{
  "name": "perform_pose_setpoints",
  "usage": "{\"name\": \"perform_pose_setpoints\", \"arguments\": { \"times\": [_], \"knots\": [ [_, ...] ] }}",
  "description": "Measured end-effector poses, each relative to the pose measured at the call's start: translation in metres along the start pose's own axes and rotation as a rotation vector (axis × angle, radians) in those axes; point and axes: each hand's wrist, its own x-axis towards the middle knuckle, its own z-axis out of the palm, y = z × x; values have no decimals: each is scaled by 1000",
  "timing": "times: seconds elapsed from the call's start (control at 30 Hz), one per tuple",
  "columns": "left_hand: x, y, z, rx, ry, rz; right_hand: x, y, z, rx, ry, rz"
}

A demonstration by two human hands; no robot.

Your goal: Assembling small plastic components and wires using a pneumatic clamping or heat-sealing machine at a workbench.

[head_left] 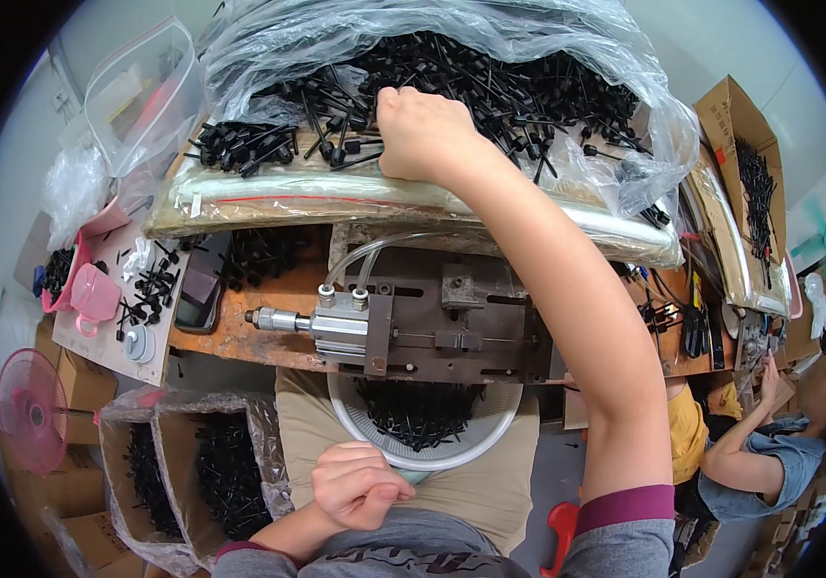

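Observation:
My right hand (429, 137) reaches far forward to the front edge of a heap of black plastic parts with thin stems (490, 85). Its fingers curl down among the parts, and what they hold is hidden. Close to my body, my left hand (360, 485) is closed in a loose fist over my lap; its palm side cannot be seen. Just beyond it a white basket (506, 429) rests on my lap, with similar black parts (419, 414) inside. Between heap and basket sits a metal fixture with an air cylinder (343, 328) and a small clamp block (458, 340).
Clear plastic sheeting (567, 21) surrounds the heap. Plastic-lined boxes (172, 482) of black parts stand at lower left, near a pink fan (35, 414). On the left board (104, 339) lies a pink container (95, 297). Pliers (694, 323) lie right; a co-worker (755, 462) sits beyond.

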Motion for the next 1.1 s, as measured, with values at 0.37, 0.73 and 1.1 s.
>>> {"name": "perform_pose_setpoints", "arguments": {
  "times": [0.37, 0.73, 1.1],
  "knots": [
    [-2, -2, -1, 5, -53, -32, 5, 43, -11, 99, -95, 12],
    [0, -1, 2, 49, -56, -2, -36, 105, -42, 1186, 285, 288],
    [59, 9, 4, 401, 97, 13, -135, 64, -41, 1862, 245, 216]
  ]
}}
